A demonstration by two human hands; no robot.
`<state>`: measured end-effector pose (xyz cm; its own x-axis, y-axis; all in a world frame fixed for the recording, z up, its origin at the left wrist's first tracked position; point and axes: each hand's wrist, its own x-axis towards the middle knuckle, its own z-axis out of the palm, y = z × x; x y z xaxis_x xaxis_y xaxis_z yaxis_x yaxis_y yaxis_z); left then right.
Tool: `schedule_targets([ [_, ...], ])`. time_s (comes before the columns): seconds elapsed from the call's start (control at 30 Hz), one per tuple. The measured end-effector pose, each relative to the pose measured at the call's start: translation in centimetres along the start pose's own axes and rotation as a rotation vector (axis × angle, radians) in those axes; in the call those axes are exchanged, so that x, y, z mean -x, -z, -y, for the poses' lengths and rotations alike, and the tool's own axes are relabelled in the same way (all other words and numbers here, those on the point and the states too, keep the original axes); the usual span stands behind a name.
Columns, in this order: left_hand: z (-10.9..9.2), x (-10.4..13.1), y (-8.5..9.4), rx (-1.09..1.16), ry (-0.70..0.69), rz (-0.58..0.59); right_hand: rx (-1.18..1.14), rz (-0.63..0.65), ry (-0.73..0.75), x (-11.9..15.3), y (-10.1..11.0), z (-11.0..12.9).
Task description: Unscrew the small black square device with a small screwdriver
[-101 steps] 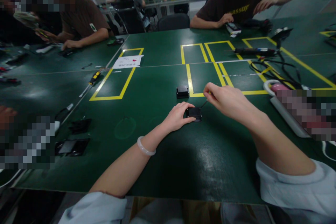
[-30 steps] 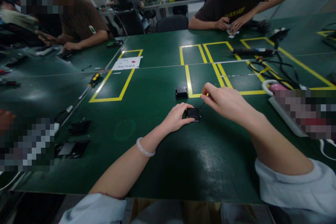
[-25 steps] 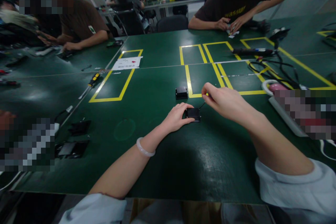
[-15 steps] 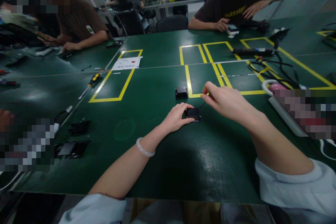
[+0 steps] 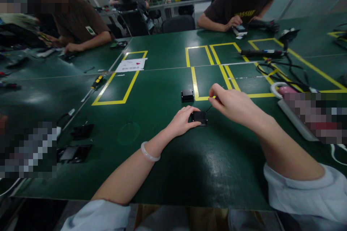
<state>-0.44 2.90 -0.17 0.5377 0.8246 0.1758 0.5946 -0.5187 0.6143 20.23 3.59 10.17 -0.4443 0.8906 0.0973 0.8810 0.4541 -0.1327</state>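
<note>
On the green table in front of me, my left hand is closed around the left side of a small black block, thumb in front and fingers behind. Small bright bits, perhaps screws, show at the block's corners. My right hand is pinched on a thin dark rod-like tool; its lower end reaches the block's back right corner. Fingers hide the upper part of this tool, so its exact kind is unclear. A second, similar black block sits just behind the first, apart from both hands.
Black parts lie left of my forearm. A yellow-and-black screwdriver and a paper sheet are farther back. Cables and a roll of tape lie right. Two co-workers sit across the table.
Both my hands and the block stay almost where they were. Across the table, the right co-worker has lowered the raised arm and leans in over a small device.
</note>
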Motion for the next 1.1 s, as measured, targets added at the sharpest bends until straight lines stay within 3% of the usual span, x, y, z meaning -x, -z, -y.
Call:
schedule_targets([
  [1.1, -0.08, 0.08, 0.06, 0.008, 0.011, 0.004, 0.017, 0.020, -0.015, -0.07, 0.02, 0.06],
])
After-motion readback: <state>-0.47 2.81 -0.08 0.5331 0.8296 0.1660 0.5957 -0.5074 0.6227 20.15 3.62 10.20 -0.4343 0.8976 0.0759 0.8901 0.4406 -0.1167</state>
